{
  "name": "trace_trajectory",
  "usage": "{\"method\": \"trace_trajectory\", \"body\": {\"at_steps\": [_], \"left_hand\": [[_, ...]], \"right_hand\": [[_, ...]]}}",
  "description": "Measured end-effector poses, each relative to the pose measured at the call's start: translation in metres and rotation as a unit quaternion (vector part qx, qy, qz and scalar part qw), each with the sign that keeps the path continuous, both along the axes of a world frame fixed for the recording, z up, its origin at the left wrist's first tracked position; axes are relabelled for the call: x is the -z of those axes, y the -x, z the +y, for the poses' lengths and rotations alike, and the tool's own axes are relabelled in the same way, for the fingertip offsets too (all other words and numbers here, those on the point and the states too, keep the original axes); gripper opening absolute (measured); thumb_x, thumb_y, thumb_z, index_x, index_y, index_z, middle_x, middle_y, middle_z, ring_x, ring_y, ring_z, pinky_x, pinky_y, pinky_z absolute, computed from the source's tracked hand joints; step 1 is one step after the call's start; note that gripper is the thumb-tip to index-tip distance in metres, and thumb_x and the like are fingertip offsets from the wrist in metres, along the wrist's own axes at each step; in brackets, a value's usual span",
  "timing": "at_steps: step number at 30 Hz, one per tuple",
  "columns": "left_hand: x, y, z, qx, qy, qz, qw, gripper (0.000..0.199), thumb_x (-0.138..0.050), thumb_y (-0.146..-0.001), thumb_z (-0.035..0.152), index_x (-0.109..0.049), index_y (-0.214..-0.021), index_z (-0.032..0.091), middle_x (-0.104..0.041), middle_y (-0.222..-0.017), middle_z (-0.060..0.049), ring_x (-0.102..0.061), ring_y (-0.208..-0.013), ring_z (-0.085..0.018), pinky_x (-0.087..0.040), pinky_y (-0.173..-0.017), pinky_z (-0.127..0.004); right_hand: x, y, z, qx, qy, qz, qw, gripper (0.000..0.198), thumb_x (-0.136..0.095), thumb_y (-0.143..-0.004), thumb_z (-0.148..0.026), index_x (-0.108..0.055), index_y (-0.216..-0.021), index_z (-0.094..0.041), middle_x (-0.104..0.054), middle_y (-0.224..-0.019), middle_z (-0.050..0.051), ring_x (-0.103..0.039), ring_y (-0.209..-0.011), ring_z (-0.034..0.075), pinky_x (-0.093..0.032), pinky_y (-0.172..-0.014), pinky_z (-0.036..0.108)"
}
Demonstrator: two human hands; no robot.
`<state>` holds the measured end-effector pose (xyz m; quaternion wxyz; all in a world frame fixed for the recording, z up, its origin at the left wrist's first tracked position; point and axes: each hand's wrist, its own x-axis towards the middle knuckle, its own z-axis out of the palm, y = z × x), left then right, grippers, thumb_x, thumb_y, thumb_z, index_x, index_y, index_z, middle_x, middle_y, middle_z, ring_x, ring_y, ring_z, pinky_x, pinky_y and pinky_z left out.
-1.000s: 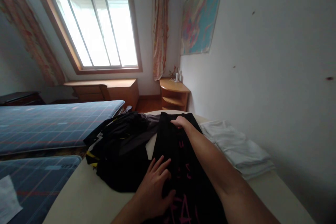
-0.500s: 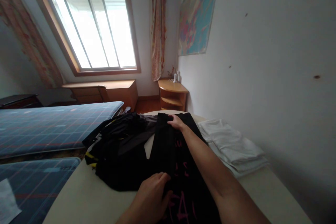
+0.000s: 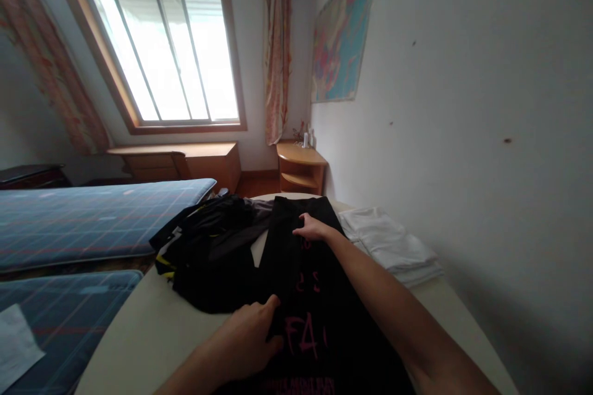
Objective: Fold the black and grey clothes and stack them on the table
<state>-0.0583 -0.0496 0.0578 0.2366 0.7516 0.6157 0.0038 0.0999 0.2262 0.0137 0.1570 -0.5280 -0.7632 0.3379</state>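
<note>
A black garment with pink lettering (image 3: 308, 302) lies lengthwise on the pale round table (image 3: 130, 333). My left hand (image 3: 243, 334) is at its left side near the front, index finger and thumb closed on the cloth. Farther back, my right hand (image 3: 314, 228) reaches across the lettering, its fingers and thumb pinching the cloth by the upper print. Part of the lettering is covered by my right forearm. Against the garment's left side lies a rumpled heap of black and grey clothes (image 3: 208, 278) with yellow trim.
Folded white cloth (image 3: 389, 244) lies on the table's right side, near the white wall (image 3: 445, 197). Two blue plaid mattresses (image 3: 106, 216) are to the left, with a white paper (image 3: 18, 345) on the nearer one. A wooden corner shelf (image 3: 301, 154) stands beyond the table.
My left hand has moved left, and more pink lettering shows. My right hand has come slightly nearer along the cloth. The view has shifted a little to the right.
</note>
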Motion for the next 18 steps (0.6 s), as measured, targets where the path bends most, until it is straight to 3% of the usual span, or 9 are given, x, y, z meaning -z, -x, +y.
{"method": "trace_trajectory", "body": {"at_steps": [5, 9, 11, 15, 18], "left_hand": [[-0.027, 0.004, -0.024, 0.037, 0.067, 0.043, 0.996, 0.073, -0.062, -0.076, 0.025, -0.045, -0.146, 0.010, -0.067, -0.124, -0.023, -0.065, -0.113, -0.039, -0.051, -0.095, -0.048], [-0.045, -0.005, -0.038, 0.059, 0.082, -0.018, 0.995, 0.104, -0.069, -0.070, 0.023, -0.018, -0.160, 0.018, -0.066, -0.130, -0.019, -0.065, -0.116, -0.038, -0.051, -0.096, -0.047], [-0.047, -0.013, -0.043, 0.084, 0.101, -0.005, 0.991, 0.110, -0.071, -0.070, 0.027, -0.008, -0.161, 0.020, -0.066, -0.129, -0.020, -0.066, -0.113, -0.040, -0.053, -0.092, -0.049], [-0.043, -0.026, -0.050, 0.136, 0.116, 0.042, 0.983, 0.100, -0.067, -0.073, 0.032, -0.018, -0.160, 0.025, -0.070, -0.120, -0.020, -0.070, -0.102, -0.042, -0.056, -0.082, -0.051], [-0.043, -0.030, -0.053, 0.158, 0.105, 0.020, 0.982, 0.091, -0.068, -0.072, 0.036, -0.033, -0.156, 0.028, -0.075, -0.109, -0.015, -0.073, -0.095, -0.039, -0.057, -0.078, -0.047]], "right_hand": [[-0.008, -0.002, -0.026, -0.034, -0.043, -0.009, 0.998, 0.052, -0.067, -0.083, -0.016, -0.052, -0.132, -0.019, -0.070, -0.080, 0.000, -0.067, -0.067, 0.016, -0.051, -0.067, 0.025], [-0.007, -0.002, -0.040, 0.003, -0.123, -0.019, 0.992, 0.034, -0.053, -0.093, -0.018, -0.056, -0.127, -0.022, -0.070, -0.097, 0.004, -0.068, -0.089, 0.018, -0.047, -0.081, 0.028], [-0.003, -0.003, -0.047, 0.013, -0.139, -0.029, 0.990, 0.032, -0.052, -0.095, -0.022, -0.057, -0.126, -0.021, -0.071, -0.097, 0.006, -0.068, -0.091, 0.020, -0.046, -0.082, 0.029], [0.004, -0.012, -0.064, 0.005, -0.164, -0.043, 0.986, 0.041, -0.059, -0.093, -0.038, -0.056, -0.130, -0.019, -0.071, -0.094, 0.008, -0.067, -0.094, 0.024, -0.047, -0.083, 0.032], [0.004, -0.023, -0.078, -0.029, -0.184, -0.049, 0.981, 0.050, -0.068, -0.086, -0.039, -0.057, -0.132, -0.021, -0.071, -0.095, 0.007, -0.065, -0.099, 0.025, -0.047, -0.085, 0.033]]}}
